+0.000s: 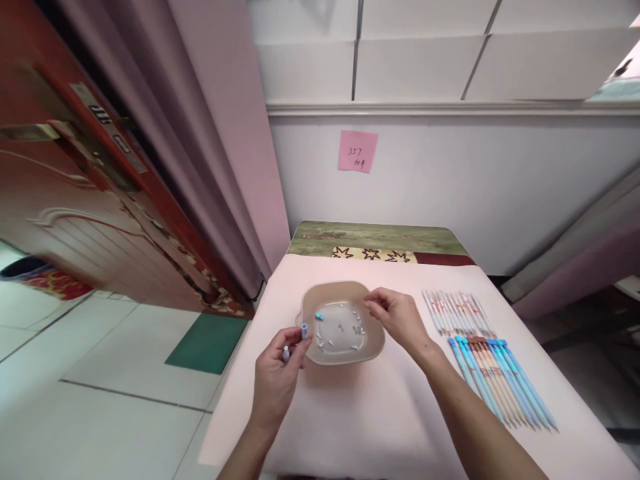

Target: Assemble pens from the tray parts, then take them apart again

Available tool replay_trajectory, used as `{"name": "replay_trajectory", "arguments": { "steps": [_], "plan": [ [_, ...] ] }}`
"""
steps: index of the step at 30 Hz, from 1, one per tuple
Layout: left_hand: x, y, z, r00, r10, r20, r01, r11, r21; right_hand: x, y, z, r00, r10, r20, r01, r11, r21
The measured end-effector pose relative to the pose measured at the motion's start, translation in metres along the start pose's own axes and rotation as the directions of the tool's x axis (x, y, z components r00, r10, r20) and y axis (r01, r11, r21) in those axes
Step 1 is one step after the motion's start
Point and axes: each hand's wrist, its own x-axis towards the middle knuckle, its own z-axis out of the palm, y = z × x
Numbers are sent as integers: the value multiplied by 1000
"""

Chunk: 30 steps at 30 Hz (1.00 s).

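My left hand (280, 370) is closed at the left rim of a beige plastic basin (313, 300). Its fingers hold a short light-blue pen cap or barrel piece (305, 331), its hollow end facing up. A pale pointed pen piece (286, 354) also pokes out of the same grip. Over the basin's right rim, my right hand (397, 317) has thumb and forefinger pinched together; whatever may be between them is too small to make out. Several tiny white bits (358, 329) and a small turquoise piece (319, 317) lie on the basin floor.
To the right lie a row of pale, capped pens (457, 312) and, nearer, a row of blue and beige pens (500, 383). A pale cloth (350, 420) covers most of the table. The wall carries a pink note (357, 151); a red door (125, 180) stands left.
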Motion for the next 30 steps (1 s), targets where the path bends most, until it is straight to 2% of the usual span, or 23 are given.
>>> {"name": "replay_trajectory", "arguments": {
  "steps": [4,7,11,15,19,21,23,24,26,28,30],
  "plan": [
    [-2,1,0,1000,-4,16,4,1000,-4,12,0,33,967,89,240,5,930,-366],
    [-3,2,-3,1000,0,9,1,1000,-10,20,1,63,934,169,315,-12,895,-445],
    [-3,0,-8,1000,-2,-16,2,1000,4,24,5,94,916,225,331,-28,862,-507],
    [-1,-2,-10,1000,-3,-17,3,1000,-2,24,9,99,917,235,322,-46,865,-500],
    [3,3,-4,1000,-15,12,15,999,-28,23,7,80,938,176,298,-37,907,-420],
    [5,6,2,999,-17,46,20,998,-56,20,1,66,949,121,291,-34,957,-287],
    [6,8,9,996,-15,85,22,996,-89,15,-10,52,965,52,256,-59,998,22],
    [6,8,12,995,-11,99,22,995,-101,11,-16,46,974,24,225,-72,975,209],
    [6,8,18,993,-2,119,14,994,-104,4,-30,37,985,1,170,-90,852,516],
    [6,9,22,992,8,128,4,996,-94,-3,-43,32,988,-3,157,-103,744,660],
    [6,9,25,990,11,139,0,997,-81,-9,-51,31,989,-19,147,-95,684,724]
  ]
}}
